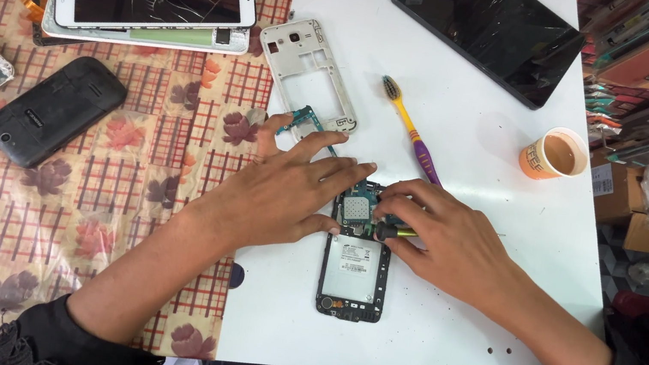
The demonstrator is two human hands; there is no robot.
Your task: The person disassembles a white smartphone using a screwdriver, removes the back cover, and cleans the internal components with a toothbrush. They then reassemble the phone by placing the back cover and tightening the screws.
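Opened phone [354, 270] — between both hands

Bright, even light; soft shadows, sharp focus.

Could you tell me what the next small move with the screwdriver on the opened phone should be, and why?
Probably keep the tip seated and turn gently. The right hand grips the small screwdriver over the circuit board at the top of the opened phone, while the left hand presses down on the phone's upper edge to steady it. The tip itself is hidden under the fingers, so confirm its seat first.
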